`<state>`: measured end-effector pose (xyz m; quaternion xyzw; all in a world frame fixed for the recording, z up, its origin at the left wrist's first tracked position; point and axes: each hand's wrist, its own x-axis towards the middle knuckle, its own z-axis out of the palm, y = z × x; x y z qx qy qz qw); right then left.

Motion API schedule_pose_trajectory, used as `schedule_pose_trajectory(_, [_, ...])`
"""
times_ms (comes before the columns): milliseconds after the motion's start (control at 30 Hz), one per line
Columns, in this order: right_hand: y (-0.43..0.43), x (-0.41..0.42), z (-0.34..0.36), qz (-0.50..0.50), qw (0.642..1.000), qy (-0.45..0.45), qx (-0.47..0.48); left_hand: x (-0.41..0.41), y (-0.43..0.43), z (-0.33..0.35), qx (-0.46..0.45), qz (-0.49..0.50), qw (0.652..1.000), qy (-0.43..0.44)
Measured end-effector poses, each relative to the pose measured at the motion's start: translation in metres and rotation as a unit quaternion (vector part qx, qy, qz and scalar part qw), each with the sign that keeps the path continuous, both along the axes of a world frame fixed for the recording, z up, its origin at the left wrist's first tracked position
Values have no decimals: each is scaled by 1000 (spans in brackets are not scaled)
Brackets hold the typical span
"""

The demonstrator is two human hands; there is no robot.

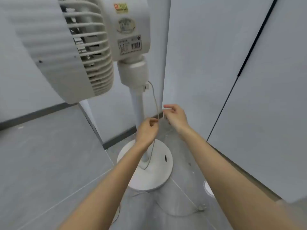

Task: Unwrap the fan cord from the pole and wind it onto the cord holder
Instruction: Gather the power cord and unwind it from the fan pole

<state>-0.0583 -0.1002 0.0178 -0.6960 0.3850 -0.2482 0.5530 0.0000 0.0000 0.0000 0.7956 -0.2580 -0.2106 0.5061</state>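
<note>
Both hands are on the cord [155, 100] here, right by the pole [138, 107]. Left hand [147, 130] has its grip pinched on the cord at about 6 o'clock from the fan head [69, 47]; right hand [175, 117] sits just at its 2 o'clock, fingers [169, 106] curled around a short bit of cord stretched between the two. Cord runs mostly vertical: it leaves a clip [147, 87] under the motor neck, drops alongside the pole, passes the left hand, then hangs down to the base [159, 176] near the pole's foot. Pole stands upright, and the cord's long axis follows it. Base sits on the grey floor [49, 155] in a corner.
</note>
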Motion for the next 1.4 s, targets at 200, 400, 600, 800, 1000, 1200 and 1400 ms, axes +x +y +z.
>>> schedule_pose_trajectory(200, [18, -2, -51, 92, 995, 41, -22, 10, 9, -55, 99, 11, 995, -26])
schedule_pose_trajectory(400, [18, 9, -77, 126, 987, 74, -64, 29, 20, -117, 203, 1, 974, -97])
schedule_pose_trajectory(600, [18, 3, -109, 236, 940, 238, -66, 50, 64, -185, 431, -52, 896, -94])
schedule_pose_trajectory(800, [11, 14, -130, 263, 915, 305, -32, 64, 98, -237, 521, -167, 836, -29])
schedule_pose_trajectory(1000, [14, 29, -157, 277, 905, 324, -1, 70, 116, -282, 584, -208, 761, -191])
schedule_pose_trajectory(1200, [12, 35, -174, 282, 897, 340, 24, 70, 116, -304, 579, -183, 746, -274])
schedule_pose_trajectory(1400, [8, 32, -172, 278, 899, 337, 25, 67, 120, -304, 611, -262, 693, -280])
